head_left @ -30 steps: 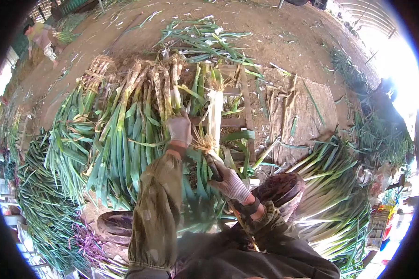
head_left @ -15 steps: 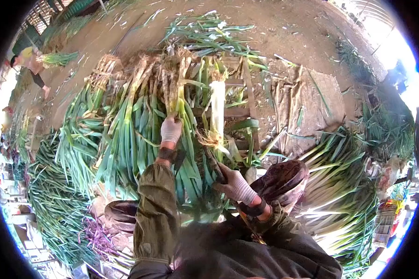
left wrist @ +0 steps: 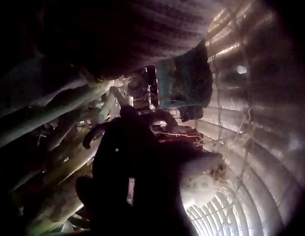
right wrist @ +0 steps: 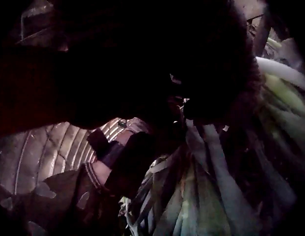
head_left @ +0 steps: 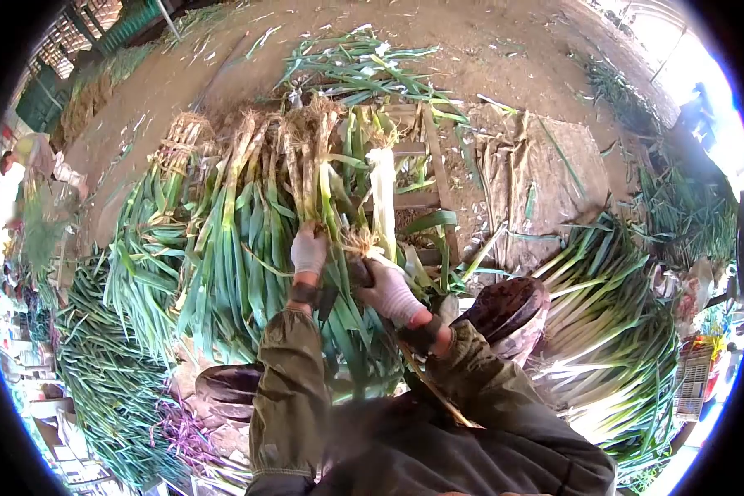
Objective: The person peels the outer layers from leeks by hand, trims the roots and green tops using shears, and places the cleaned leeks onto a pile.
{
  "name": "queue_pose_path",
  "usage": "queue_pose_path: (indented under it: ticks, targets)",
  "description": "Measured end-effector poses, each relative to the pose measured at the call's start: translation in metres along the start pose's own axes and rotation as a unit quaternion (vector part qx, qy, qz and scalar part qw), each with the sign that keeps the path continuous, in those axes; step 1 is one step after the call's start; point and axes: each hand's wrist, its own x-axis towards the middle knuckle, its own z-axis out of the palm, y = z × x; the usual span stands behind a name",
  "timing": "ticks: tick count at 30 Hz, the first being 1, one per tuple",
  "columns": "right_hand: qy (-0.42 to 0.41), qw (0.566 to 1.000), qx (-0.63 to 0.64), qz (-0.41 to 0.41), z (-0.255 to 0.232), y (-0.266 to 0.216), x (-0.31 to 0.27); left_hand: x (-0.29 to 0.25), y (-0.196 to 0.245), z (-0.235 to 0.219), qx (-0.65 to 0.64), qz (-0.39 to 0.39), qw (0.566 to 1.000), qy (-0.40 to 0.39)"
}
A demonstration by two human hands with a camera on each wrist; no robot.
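In the head view my left hand (head_left: 309, 250), in a pale glove, grips leek stalks (head_left: 306, 178) among a row of leeks with roots pointing away from me. Just to its right, my gloved right hand (head_left: 388, 289) holds a dark, flat, blade-like piece (head_left: 359, 273) near a tuft of pale roots (head_left: 360, 241). Beyond that hand lies a thick white leek stalk (head_left: 383, 198). Both wrist views are very dark; long leek leaves (right wrist: 206, 196) show below the right hand, and stalks (left wrist: 49, 113) beside the left.
Tied leeks (head_left: 182, 140) lie at the far left end of the row. A pile of white-stemmed leeks (head_left: 587, 331) spreads on the right, green stalks (head_left: 107, 372) on the left. Slats of a wooden frame (head_left: 438, 182) and brown sacking (head_left: 546, 182) lie ahead. Another person stands far left.
My left hand has come lower along the stalks. My right hand has moved up and left with the dark piece, closer to the left hand. The distant person has shifted left.
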Motion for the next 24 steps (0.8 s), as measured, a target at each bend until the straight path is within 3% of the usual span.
queue_pose_path:
  ticks: [2,7,10,14,15,18,24]
  targets:
    - [-0.034,0.997,-0.016,0.064,0.004,-0.002,0.020,-0.001,0.003,0.001,-0.016,-0.002,1.000,0.006]
    - [-0.014,0.996,-0.076,0.046,0.001,-0.016,0.054,0.000,-0.003,0.003,-0.030,-0.018,0.999,-0.003]
    - [-0.016,0.996,-0.038,0.081,0.004,-0.011,0.082,0.000,0.005,-0.002,-0.025,-0.012,1.000,-0.004]
    - [0.052,0.993,-0.064,0.082,0.013,0.004,0.135,0.004,0.004,0.000,-0.030,-0.030,0.999,-0.007]
    - [0.011,0.992,-0.062,0.106,0.005,-0.004,0.145,0.002,0.007,-0.002,-0.028,-0.036,0.999,-0.010]
    - [0.009,0.986,-0.094,0.138,0.004,-0.002,0.175,-0.004,0.018,-0.008,-0.046,-0.036,0.998,-0.010]
    - [0.000,0.989,-0.080,0.128,-0.002,0.007,0.224,-0.001,0.004,0.002,-0.076,-0.023,0.997,-0.003]
